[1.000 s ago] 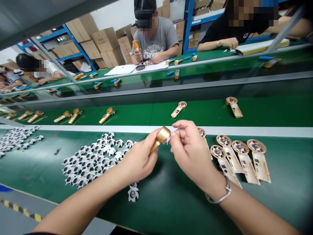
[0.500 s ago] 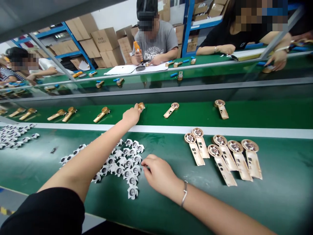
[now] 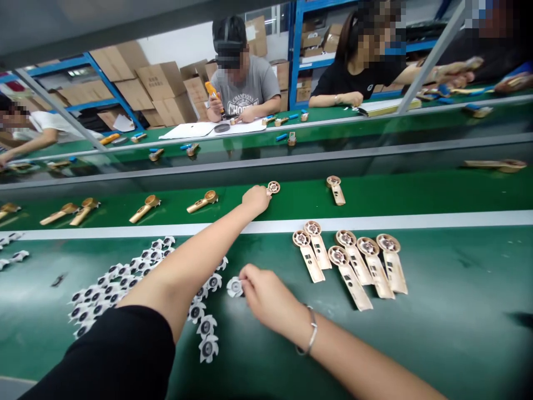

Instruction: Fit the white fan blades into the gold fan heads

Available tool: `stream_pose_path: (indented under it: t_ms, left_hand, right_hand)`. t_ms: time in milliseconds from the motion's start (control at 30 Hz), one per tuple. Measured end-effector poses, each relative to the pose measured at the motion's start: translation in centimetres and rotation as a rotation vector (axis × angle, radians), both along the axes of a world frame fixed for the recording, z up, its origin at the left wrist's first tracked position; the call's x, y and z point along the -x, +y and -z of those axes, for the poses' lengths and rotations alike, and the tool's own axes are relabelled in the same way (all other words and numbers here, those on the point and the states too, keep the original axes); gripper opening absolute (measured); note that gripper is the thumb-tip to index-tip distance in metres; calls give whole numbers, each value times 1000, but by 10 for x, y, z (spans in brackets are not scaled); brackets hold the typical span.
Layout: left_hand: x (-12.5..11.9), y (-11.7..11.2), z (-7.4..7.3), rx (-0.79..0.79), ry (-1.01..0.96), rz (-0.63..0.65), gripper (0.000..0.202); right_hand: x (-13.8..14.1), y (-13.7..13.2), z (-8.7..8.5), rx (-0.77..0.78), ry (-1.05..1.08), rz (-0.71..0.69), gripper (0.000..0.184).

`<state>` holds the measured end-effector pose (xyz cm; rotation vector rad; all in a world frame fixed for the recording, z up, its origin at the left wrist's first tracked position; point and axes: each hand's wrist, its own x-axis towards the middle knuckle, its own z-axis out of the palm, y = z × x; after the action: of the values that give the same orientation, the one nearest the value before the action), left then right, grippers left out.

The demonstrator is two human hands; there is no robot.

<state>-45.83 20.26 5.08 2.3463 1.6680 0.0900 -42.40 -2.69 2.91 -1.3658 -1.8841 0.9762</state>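
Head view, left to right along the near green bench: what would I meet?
A few white fan wheels, a small dark piece, the main fan-wheel cluster, a single fan wheel, the right hand, six gold shells.

On the near side of the white strip (image 3: 458, 218), the worktable (image 3: 449, 316) is deep green with a whitish shine. There the fan wheels (image 3: 209, 349) are greyish white, with dark grey centres (image 3: 207, 328). The casings (image 3: 351, 288) on this side are pale gold, almost beige, with silvery and brown tones in the round heads (image 3: 388, 243). The sleeve (image 3: 112, 350) is plain black, the bracelet (image 3: 313, 332) silver. Just beyond the strip, the belt (image 3: 395, 191) is a brighter green, and its casings (image 3: 142, 212) go from pale gold to deeper shiny gold. Farther beyond it, one grey T-shirt (image 3: 262, 75) carries white lettering (image 3: 236, 110), the shelf frame (image 3: 295, 55) is blue, and the cartons (image 3: 164, 83) are brown.
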Motion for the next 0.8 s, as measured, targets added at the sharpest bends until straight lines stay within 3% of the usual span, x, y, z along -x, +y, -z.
stream_pose_path:
  t_ms: [100, 200, 333, 433, 567, 800]
  left_hand:
    - [8, -20, -8, 10, -105, 39, 27]
    - [31, -62, -19, 64, -236, 113, 25]
    - [58, -127, -33, 199, -395, 202, 32]
    - [68, -157, -40, 235, -480, 256, 40]
    - [71, -171, -46, 181, -419, 303, 45]
    - [69, -176, -47, 128, -344, 311, 47]
  right_hand:
    - [-38, 4, -7, 10, 85, 159, 15]
    - [-64, 8, -14, 0, 178, 329, 15]
    - [-75, 5, -28, -85, 303, 529, 16]
    - [-74, 0, -37, -176, 316, 548, 15]
    - [-71, -3, -37, -210, 273, 542, 20]
    - [-67, -4, -34, -270, 239, 523, 23]
